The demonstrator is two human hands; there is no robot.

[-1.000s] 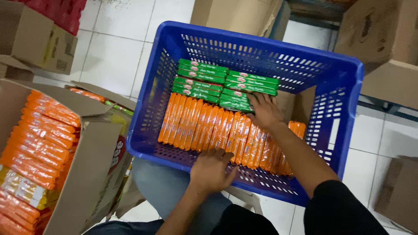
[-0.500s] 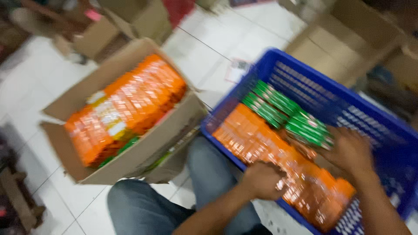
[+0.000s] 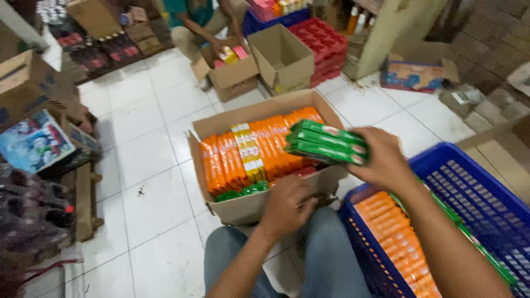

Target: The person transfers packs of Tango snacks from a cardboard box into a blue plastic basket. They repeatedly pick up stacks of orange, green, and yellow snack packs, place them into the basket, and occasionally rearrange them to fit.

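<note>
The stack of green packs [image 3: 326, 144] is held above the open cardboard box [image 3: 251, 205], clamped in the right hand [image 3: 381, 160], fingers curled around its end. The left hand [image 3: 287, 205] rests on the box's front wall, fingers bent over the rim. The box is nearly full of orange packs [image 3: 265, 146]. The blue crate [image 3: 486, 204] alongside holds one row of orange packs, much of it unfilled.

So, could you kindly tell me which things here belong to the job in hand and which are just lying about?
In use:
right hand holding green packs
left hand at the cardboard box of orange packs
blue crate

Lying about:
empty open box
red crates
another person's small box
</note>
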